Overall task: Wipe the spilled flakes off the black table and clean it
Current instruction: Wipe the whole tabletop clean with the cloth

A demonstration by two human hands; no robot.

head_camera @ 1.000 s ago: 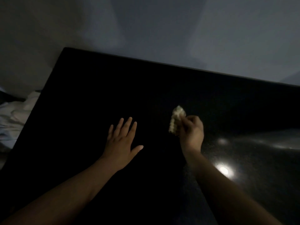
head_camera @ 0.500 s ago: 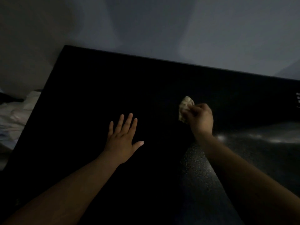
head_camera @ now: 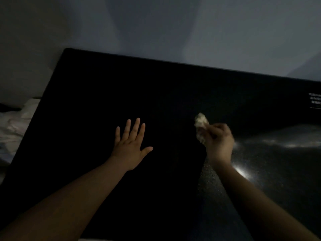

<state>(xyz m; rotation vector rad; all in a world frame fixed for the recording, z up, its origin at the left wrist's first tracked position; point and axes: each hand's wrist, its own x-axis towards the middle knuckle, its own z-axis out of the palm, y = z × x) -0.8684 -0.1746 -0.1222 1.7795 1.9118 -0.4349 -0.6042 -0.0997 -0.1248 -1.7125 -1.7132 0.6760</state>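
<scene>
Right hand [head_camera: 219, 142]: pulled back toward me since the previous frame, fingers curled round a crumpled tissue [head_camera: 201, 125], mid-table. Left hand [head_camera: 130, 146]: flat, fingers spread, pressing the black table [head_camera: 121, 84]. Progress: I judge wiping mid-course; specks [head_camera: 274, 164] in the lit patch [head_camera: 243, 171] may be flakes, I cannot tell.

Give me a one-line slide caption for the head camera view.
In dim light, the right hand grips a crumpled wipe at the black table while the left hand rests flat on it.
</scene>
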